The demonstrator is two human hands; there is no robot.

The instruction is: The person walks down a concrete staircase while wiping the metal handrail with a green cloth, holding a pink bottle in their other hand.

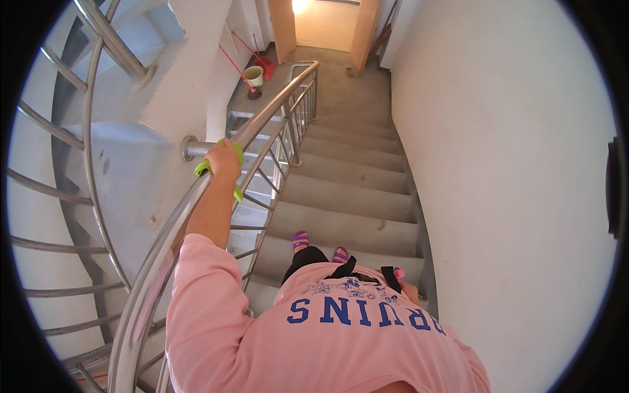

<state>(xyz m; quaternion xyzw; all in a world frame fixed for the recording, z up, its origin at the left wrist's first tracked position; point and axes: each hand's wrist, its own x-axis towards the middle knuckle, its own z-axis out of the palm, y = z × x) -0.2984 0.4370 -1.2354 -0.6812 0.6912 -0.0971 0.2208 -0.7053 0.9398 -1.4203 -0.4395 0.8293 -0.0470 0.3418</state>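
My left hand is wrapped around the stainless-steel handrail, gripping a bright green cloth against it. Part of the cloth hangs below the rail on the inner side. Low at my right side, my right hand shows only in part beyond my pink shirt. A small pink object sticks out at its fingers; the rest of that object is hidden. Black straps cross the front of my waist. My feet, in purple sandals, stand on the stairs.
Grey concrete steps descend to a landing with a wooden double door standing open. A bucket, a mop and a red dustpan are at the landing's left. A white wall borders the right; another metal railing curves at left.
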